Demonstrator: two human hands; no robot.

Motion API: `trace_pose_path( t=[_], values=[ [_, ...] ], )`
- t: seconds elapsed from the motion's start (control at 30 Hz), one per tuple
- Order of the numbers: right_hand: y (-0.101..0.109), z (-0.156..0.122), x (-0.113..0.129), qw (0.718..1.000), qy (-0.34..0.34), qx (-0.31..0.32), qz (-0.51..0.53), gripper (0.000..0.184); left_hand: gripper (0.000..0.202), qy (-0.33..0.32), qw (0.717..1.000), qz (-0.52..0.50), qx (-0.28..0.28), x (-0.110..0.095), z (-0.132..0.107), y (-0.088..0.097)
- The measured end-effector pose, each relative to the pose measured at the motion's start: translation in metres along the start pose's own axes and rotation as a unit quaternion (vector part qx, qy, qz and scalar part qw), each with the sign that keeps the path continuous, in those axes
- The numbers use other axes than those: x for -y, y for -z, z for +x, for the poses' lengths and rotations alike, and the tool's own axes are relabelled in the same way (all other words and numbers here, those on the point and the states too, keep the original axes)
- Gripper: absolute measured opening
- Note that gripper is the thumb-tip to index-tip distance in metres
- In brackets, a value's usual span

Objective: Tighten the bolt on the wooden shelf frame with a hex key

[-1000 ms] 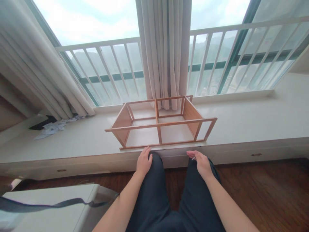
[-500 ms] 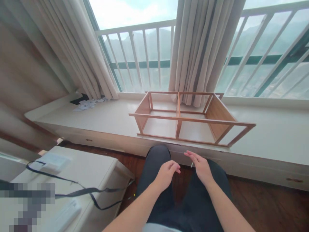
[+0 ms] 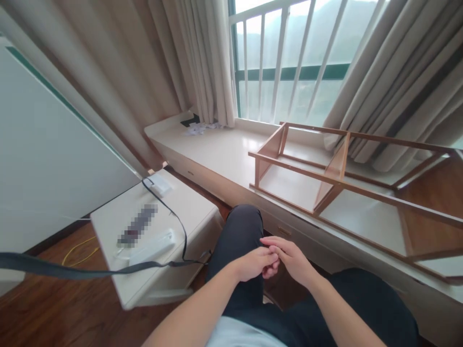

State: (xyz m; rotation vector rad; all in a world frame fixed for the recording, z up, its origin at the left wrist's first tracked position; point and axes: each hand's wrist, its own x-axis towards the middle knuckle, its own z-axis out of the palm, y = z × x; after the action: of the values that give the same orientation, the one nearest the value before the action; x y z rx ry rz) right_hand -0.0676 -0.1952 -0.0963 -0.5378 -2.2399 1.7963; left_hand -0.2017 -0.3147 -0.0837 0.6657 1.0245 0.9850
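Note:
Over my lap, my left hand [image 3: 256, 264] and my right hand [image 3: 292, 258] meet and touch. The left fingers are curled in. My right fingers reach over them, bent and pressed together at the tips. Whatever may be between the fingers is hidden. Beyond my knees, a wooden shelf frame [image 3: 339, 184] lies on its side on the white window ledge [image 3: 224, 152], running off to the right. It has brown rails and flat panels, one panel dividing it near the middle. Neither hand touches the frame.
At left stands a white cabinet [image 3: 195, 207] bearing a long white plastic item [image 3: 154, 246]. A dark strap [image 3: 72, 269] crosses it. Paper scraps [image 3: 195, 128] lie at the ledge's far end by the curtain [image 3: 208, 58]. A yellow cord [image 3: 68, 253] is on the floor.
My view has turned left, so the shelf frame sits farther right. My hands, apart before, have come together. The thin white piece seen by my right fingers no longer shows.

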Motion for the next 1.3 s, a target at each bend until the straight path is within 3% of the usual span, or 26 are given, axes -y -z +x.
trace_pose_path(
  t=[0.1, 0.17, 0.2, 0.27, 0.33, 0.4, 0.5, 0.63, 0.73, 0.87, 1.13, 1.3],
  values=[
    [0.029, -0.003, -0.009, 0.995, 0.017, 0.011, -0.103, 0.052, 0.052, 0.0, 0.999, -0.029, -0.027, 0.007, -0.01, 0.0],
    [0.07, -0.011, -0.026, 0.974, 0.021, -0.089, -0.209, 0.054, 0.046, -0.007, 0.997, -0.049, -0.056, 0.013, -0.015, 0.001],
    [0.094, -0.016, -0.038, 0.948, 0.031, -0.161, -0.273, 0.058, 0.045, -0.01, 0.996, -0.058, -0.07, 0.017, -0.017, 0.003],
    [0.141, -0.025, -0.065, 0.868, 0.041, -0.271, -0.413, 0.068, 0.045, -0.013, 0.993, -0.071, -0.09, 0.024, -0.018, 0.007],
    [0.178, -0.034, -0.091, 0.803, 0.001, -0.295, -0.518, 0.072, 0.045, -0.018, 0.991, -0.079, -0.102, 0.03, -0.014, 0.011],
    [0.197, -0.039, -0.109, 0.787, -0.048, -0.256, -0.559, 0.062, 0.044, -0.022, 0.99, -0.083, -0.11, 0.033, -0.008, 0.015],
    [0.195, -0.04, -0.115, 0.764, -0.074, -0.233, -0.597, 0.05, 0.042, -0.022, 0.99, -0.082, -0.11, 0.034, 0.002, 0.018],
    [0.17, -0.033, -0.089, 0.74, -0.12, -0.208, -0.628, 0.039, 0.04, -0.017, 0.992, -0.068, -0.101, 0.032, 0.013, 0.019],
    [0.156, -0.028, -0.062, 0.771, -0.17, -0.129, -0.6, 0.029, 0.04, -0.012, 0.994, -0.058, -0.095, 0.03, 0.02, 0.017],
    [0.146, -0.03, -0.035, 0.779, -0.191, -0.096, -0.589, 0.029, 0.04, -0.013, 0.996, -0.044, -0.083, 0.031, 0.026, 0.012],
    [0.147, -0.033, 0.01, 0.769, -0.209, -0.089, -0.598, 0.037, 0.033, -0.001, 0.998, -0.022, -0.065, 0.029, 0.038, 0.0],
    [0.161, -0.022, 0.056, 0.738, -0.228, -0.108, -0.626, 0.047, 0.035, 0.009, 0.998, -0.009, -0.062, 0.028, 0.045, -0.005]
  ],
)
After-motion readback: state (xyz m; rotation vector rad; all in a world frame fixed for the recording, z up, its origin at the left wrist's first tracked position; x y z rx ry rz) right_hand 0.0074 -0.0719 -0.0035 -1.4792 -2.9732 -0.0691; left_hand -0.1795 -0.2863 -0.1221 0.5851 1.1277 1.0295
